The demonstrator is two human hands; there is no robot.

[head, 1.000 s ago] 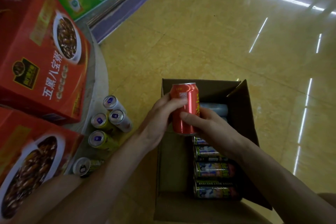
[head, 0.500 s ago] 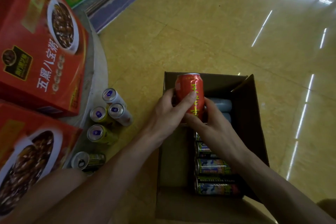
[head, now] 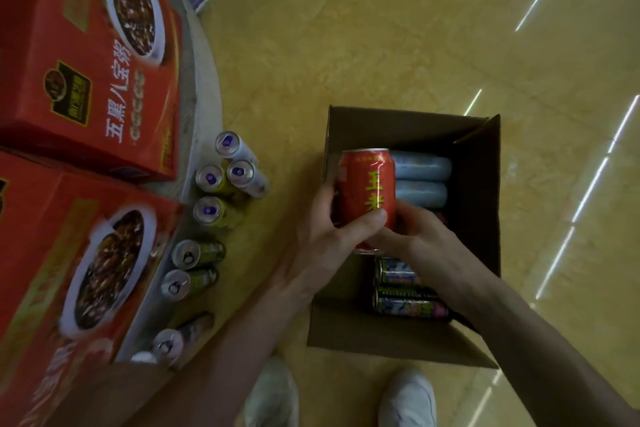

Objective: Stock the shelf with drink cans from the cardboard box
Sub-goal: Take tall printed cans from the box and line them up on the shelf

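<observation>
Two pale shoes [head: 273, 392] at the near edge, on the yellow floor [head: 381, 28]. Just beyond them is the open box [head: 346, 333], on the floor, flaps up. Dark cans [head: 405, 305] lie on their sides in its near right part. Both hands are clamped on one red can [head: 367, 187]. The left hand [head: 325, 246] wraps it from the left, thumb across the front. The right hand [head: 426, 239] grips its lower end from the right. The red can is roughly upright, held over the box's left-middle part. Pale blue cans [head: 420, 180] lie just right of it, toward the far wall of the box. Left of the box, a row of loose cans [head: 211, 211] stands along the curved grey shelf edge [head: 204, 80]; whether on it or on the floor is unclear. Two red cartons [head: 69, 270] sit on the shelf at far left.
</observation>
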